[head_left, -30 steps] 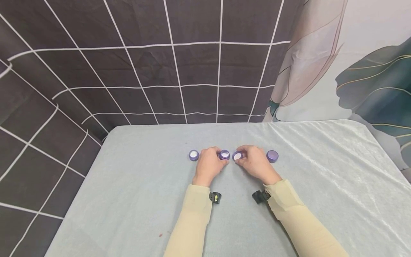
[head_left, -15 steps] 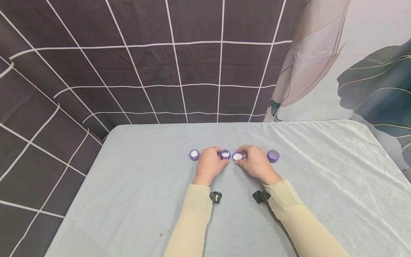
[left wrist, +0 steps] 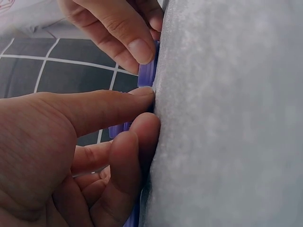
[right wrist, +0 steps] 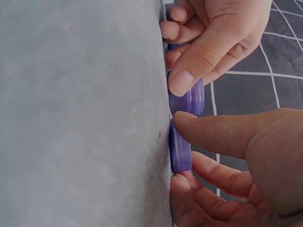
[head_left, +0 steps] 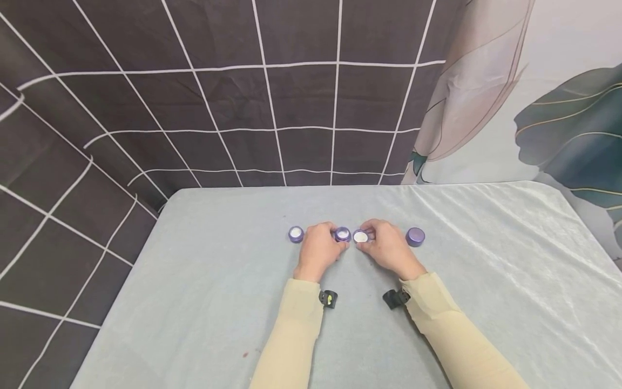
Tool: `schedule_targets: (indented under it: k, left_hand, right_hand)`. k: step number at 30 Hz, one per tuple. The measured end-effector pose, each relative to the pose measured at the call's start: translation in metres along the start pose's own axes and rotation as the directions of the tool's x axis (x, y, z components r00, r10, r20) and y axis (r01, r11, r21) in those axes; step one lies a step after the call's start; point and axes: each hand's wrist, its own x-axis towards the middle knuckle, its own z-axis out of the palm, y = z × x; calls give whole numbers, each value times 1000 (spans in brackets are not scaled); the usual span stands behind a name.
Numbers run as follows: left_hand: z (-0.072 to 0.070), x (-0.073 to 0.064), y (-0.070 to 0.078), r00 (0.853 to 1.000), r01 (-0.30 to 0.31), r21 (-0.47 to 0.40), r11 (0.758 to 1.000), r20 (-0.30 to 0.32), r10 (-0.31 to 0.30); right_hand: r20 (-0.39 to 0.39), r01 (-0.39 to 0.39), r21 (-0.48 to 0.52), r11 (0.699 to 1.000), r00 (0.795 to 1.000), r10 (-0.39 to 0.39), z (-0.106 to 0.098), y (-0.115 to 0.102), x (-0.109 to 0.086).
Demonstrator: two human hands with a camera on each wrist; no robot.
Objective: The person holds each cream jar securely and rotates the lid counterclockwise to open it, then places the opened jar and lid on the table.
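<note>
The left hand point(head_left: 318, 250) pinches a round purple container point(head_left: 343, 234) between drawn-in thumb and fingers, and the right hand point(head_left: 388, 248) likewise pinches a flatter white-faced disc point(head_left: 361, 236) just right of it, both lying between the hands. Outward on the table point(head_left: 209, 302), a white-topped round piece point(head_left: 296, 234) sits just left of the left hand, a purple-topped piece point(head_left: 415, 236) right of the right hand.

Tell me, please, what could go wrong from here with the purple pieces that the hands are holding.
The left hand holds one purple piece close beside the thinner one in the right hand, so the two might knock together. The outer white-topped piece sits right beside the left hand, so a small outward move could nudge it.
</note>
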Motion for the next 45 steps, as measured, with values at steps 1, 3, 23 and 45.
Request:
schedule_targets:
  k: [1, 3, 23, 45]
  left_hand:
    - [0, 0, 0, 1000, 4, 0, 1000, 1, -4]
    - [0, 0, 0, 1000, 10, 3, 1000, 2, -10]
    - [-1, -5, 8, 999, 36, 89, 995, -4, -36]
    - [-7, -12, 30, 1000, -10, 102, 995, -28, 13]
  right_hand:
    - [0, 1, 3, 1000, 1000, -1, 0, 0, 0]
    - [0, 2, 11, 1000, 1000, -2, -1, 0, 0]
    - [-4, 26, 14, 1000, 1000, -26, 1, -1, -6]
    - [-88, 102, -19, 995, 991, -104, -26, 1, -18]
